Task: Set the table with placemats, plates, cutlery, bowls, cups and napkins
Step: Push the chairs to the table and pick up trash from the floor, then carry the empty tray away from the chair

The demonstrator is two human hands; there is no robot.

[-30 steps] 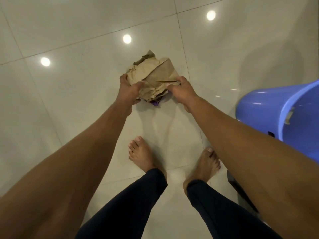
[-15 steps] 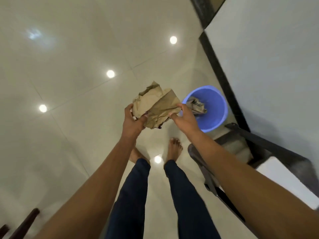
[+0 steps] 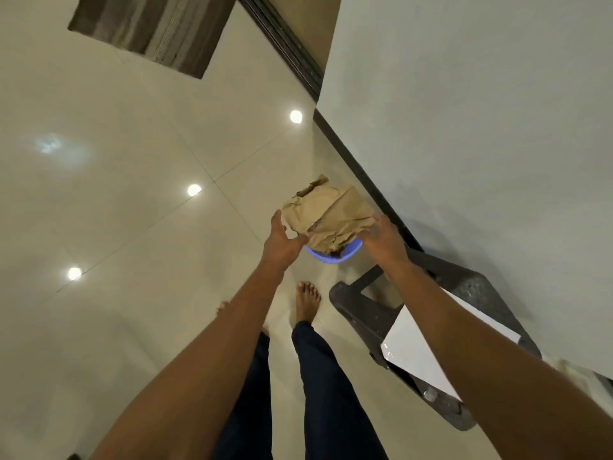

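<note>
One crumpled brown paper wad point(image 3: 326, 215) is held out in front of the person, between two hands. The left hand point(image 3: 282, 240) grips its left edge, thumb up along the side and fingers curled under. The right hand point(image 3: 381, 239) grips the right edge, fingers curled over the top of the paper. Both hands are closed on the wad.

The wad is tan, heavily creased and folded over itself, with a ragged flap sticking up at the far side and a small dark reddish patch showing near its middle and lower edge.

Directly below the held wad is one blue bin point(image 3: 331, 255); only the near arc of its rim shows, the rest hidden by the paper. Whether the paper touches the rim cannot be told.

Under the right forearm stands one dark stool point(image 3: 371, 313), with one white sheet point(image 3: 411, 356) lying on it. Below the left hand, two bare feet stand on the glossy tiled floor point(image 3: 132, 194), which carries three round light reflections to the left of the grip. A pale wall point(image 3: 464, 111) rises to the right of the hands, and one striped rug point(image 3: 149, 28) lies far beyond them.
</note>
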